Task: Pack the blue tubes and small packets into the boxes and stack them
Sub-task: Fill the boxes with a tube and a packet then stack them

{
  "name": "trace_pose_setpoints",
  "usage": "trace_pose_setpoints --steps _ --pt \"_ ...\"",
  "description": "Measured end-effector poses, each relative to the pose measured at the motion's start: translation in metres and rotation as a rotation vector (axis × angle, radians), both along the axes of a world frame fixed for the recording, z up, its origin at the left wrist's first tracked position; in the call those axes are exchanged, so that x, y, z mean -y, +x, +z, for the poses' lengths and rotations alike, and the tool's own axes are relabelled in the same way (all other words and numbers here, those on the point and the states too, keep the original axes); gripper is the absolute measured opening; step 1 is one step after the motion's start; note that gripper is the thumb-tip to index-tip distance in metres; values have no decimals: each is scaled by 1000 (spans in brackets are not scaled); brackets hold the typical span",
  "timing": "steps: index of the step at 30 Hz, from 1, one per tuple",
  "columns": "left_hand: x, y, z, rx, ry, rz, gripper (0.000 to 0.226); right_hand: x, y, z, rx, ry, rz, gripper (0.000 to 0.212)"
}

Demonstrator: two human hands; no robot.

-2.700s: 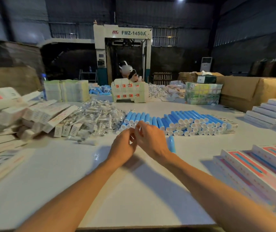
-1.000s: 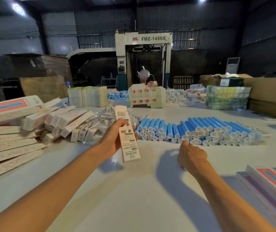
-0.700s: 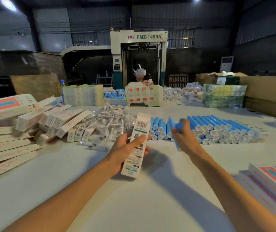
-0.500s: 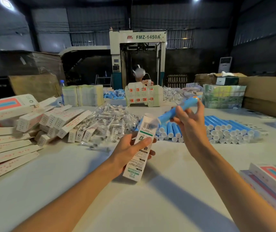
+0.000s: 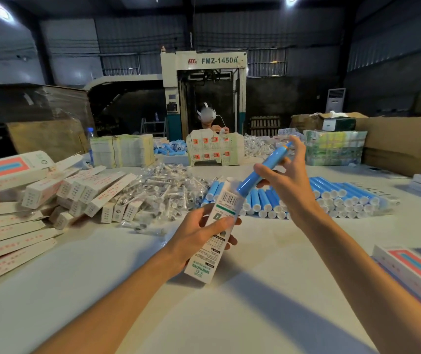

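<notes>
Blue tube [image 5: 260, 172], one, pinched by right hand [image 5: 287, 186]; left hand [image 5: 199, 236] grips one box [image 5: 215, 236].

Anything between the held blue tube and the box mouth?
Nothing visible does. The blue tube in the right hand has its lower end right at the box top; the left hand grips lower down.
</notes>
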State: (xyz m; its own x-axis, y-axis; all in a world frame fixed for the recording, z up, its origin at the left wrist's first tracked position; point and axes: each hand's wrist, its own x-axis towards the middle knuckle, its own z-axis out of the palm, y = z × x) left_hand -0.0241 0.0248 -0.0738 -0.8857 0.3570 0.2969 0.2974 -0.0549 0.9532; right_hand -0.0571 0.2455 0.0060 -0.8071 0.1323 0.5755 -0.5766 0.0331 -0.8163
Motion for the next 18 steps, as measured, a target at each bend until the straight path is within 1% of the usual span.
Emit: trace_pose_setpoints --steps 5,7,10,11,12,13,15,18 --pt "-1 -1 0 -19 -14 -15 42 4 -1 4 114 213 159 83" --pt "-1 -1 -1 -27 -6 -2 40 6 0 -3 143 339 178 70" --pt "-1 -3 -4 -21 33 42 37 11 -2 -23 108 485 160 36" --pt "-1 -3 -5 -15 49 55 36 13 -3 -30 90 533 162 31" --pt "-1 -4 -6 -7 64 66 34 16 -4 -36 75 569 164 32" --pt "0 -5 -8 3 80 81 33 19 -5 -40 71 580 162 35" --pt "2 -8 -9 26 131 142 33 25 -10 -45 65 534 137 38" --pt "13 -15 -6 27 235 285 32 41 -24 -53 24 403 40 27"
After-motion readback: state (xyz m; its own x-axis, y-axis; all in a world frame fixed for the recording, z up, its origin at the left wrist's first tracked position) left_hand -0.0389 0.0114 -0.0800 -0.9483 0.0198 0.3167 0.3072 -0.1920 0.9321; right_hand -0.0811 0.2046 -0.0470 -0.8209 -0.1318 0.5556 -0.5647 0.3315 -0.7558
